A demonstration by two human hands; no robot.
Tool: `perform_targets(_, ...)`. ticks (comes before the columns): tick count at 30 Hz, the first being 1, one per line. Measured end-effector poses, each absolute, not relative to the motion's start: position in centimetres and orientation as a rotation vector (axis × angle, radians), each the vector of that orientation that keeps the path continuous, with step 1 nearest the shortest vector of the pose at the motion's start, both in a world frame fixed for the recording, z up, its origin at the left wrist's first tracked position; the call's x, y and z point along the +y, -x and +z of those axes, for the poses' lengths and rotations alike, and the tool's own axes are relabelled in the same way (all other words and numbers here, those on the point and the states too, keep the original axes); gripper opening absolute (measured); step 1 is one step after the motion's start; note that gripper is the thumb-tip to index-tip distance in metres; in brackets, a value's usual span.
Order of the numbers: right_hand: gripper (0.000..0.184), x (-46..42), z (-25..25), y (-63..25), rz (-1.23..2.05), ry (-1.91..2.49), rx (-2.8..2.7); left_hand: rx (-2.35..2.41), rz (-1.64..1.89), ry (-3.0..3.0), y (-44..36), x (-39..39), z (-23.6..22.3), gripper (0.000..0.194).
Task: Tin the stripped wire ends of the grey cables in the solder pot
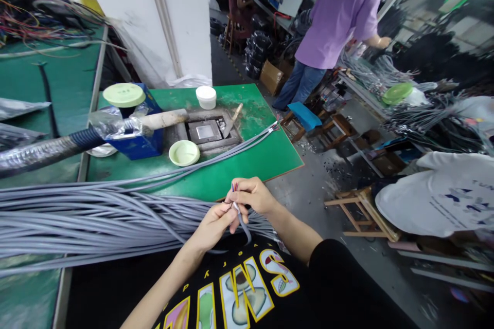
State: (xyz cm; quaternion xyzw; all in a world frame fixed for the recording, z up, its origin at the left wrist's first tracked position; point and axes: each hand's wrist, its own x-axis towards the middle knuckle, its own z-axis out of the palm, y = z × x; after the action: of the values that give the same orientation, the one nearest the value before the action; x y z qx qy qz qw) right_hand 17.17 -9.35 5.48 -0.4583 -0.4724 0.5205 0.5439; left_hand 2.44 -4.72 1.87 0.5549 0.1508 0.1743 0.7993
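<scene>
- Cable, grey, is at the near middle, its end between the person's two hands, its length curving down towards the black shirt; a snag on the cloth could tug it out of the grip.
- The left hand is narrow, fingertips pinched at the cable's pale end; a loose pinch would probably let the end twist.
- The right hand holds the coloured wires, which stick up past its fingers; pulling too hard could nick or break a thin one, and crossed wires could get mixed up. The fingers hide how many there are.
- On the left, just beyond, the grey bundle lies along the counter; overlapping lengths could tangle if one were dragged.
- Farther in, several cables run right, their bare ends near the counter's edge; a sleeve or elbow could sweep them off.
- Just beside them stands a pale green dish, which a swinging cable might tip.
- Beyond is a metal plate in a dirty frame; if it is hot, which cannot be told, a straying cable could scorch.
</scene>
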Motion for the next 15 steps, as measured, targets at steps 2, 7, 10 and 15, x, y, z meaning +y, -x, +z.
perform_targets(2,0.03,-9.3,5.4,-17.0,1.169,1.108,-1.081,0.289,0.339,-1.231,-2.2,-4.6,1.6,0.042)
perform_targets(7,0.019,-8.0,5.2,-18.0,1.003,1.096,-0.926,0.241,0.325,-1.239,-2.0,-4.8,1.8,0.036)
perform_targets(10,0.016,-7.1,5.5,-19.9,0.863,1.013,-0.69,0.225,0.31,-1.232,-1.8,-5.2,1.8,0.034)
perform_targets(15,0.016,-7.9,6.2,-20.9,0.818,1.203,-0.994,0.372,0.461,-1.145,-1.5,-5.1,1.2,0.036)
